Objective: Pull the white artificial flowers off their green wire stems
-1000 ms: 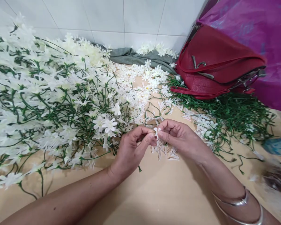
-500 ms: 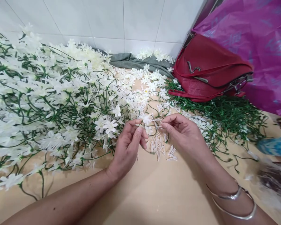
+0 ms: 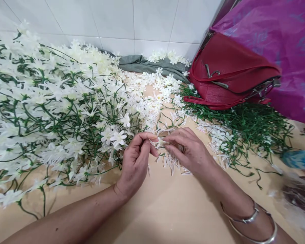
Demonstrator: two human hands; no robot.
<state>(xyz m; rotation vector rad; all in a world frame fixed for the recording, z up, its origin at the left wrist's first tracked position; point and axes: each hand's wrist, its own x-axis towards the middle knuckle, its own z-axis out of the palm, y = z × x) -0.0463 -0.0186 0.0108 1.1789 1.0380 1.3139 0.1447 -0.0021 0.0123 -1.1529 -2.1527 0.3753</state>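
Right hand (image 3: 189,149), shifted nearer left hand (image 3: 136,161); white flower (image 3: 161,141) between both sets of curled fingers, presumably for two-sided steadiness, though which pinch it cannot be told.

Left side: a heap of white artificial flowers on green stems (image 3: 66,105) spreads across the beige tabletop (image 3: 165,213), reaching its back edge.
Back edge: a crumpled grey-green cloth (image 3: 139,64) lies along the white tiled wall (image 3: 114,20).
Centre: loose white blossoms (image 3: 165,81) lie before the cloth; thin white stamens (image 3: 173,164) sit nearer the front edge.
Back right: a red leather handbag (image 3: 231,74) rests on loose green stems (image 3: 256,122), with a purple plastic bag (image 3: 292,61) behind it, rightward.
Right edge: a transparent plastic bag (image 3: 298,200) lies before a blue patterned object (image 3: 298,159).
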